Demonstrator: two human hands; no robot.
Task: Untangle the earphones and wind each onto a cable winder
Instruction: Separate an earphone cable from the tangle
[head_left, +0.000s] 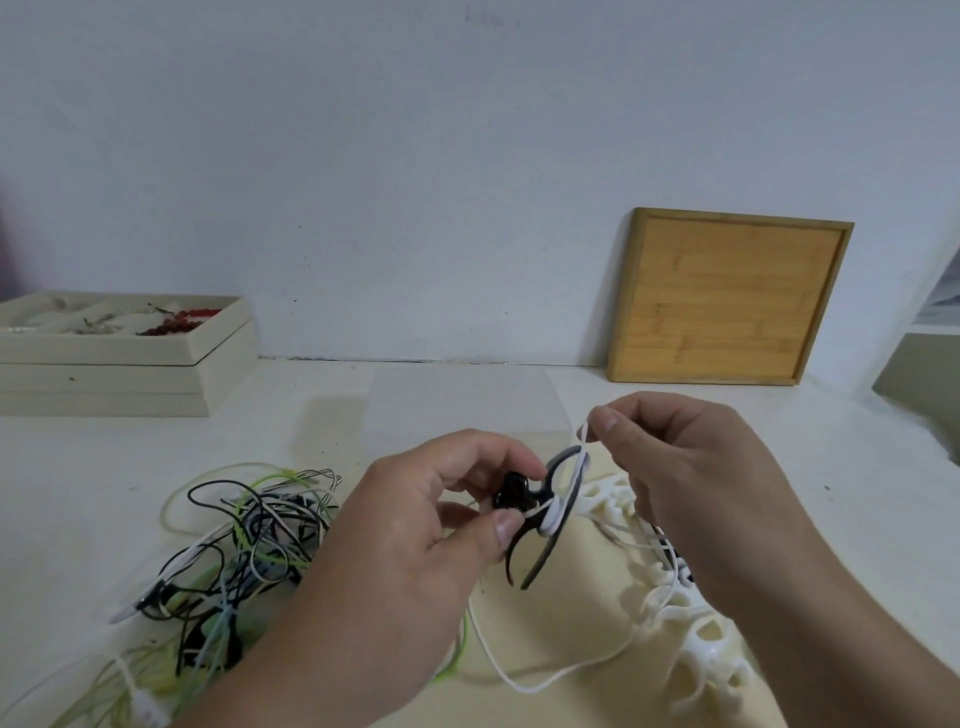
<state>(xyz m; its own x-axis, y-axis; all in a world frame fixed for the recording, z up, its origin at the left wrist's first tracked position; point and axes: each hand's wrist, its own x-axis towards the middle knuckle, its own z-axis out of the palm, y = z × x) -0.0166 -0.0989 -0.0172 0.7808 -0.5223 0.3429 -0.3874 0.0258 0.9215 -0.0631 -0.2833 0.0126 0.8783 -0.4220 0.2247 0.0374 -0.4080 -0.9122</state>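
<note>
Now, from the head view, the left hand (415, 525) pinches the black winder (540, 512) tight so it stays steady, while the right hand (691, 467) pinches the white cord (582, 441) just above those fingers to wrap it, and the tangled earphones (234, 551) wait on the bench (78, 493).

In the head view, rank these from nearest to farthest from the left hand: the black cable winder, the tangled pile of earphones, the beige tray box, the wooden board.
1. The black cable winder, pinched in the left hand itself.
2. The tangled pile of earphones, on the table just to its left.
3. and 4. The beige tray box, far back left, and the wooden board, leaning on the wall back right: too close to call.
</note>
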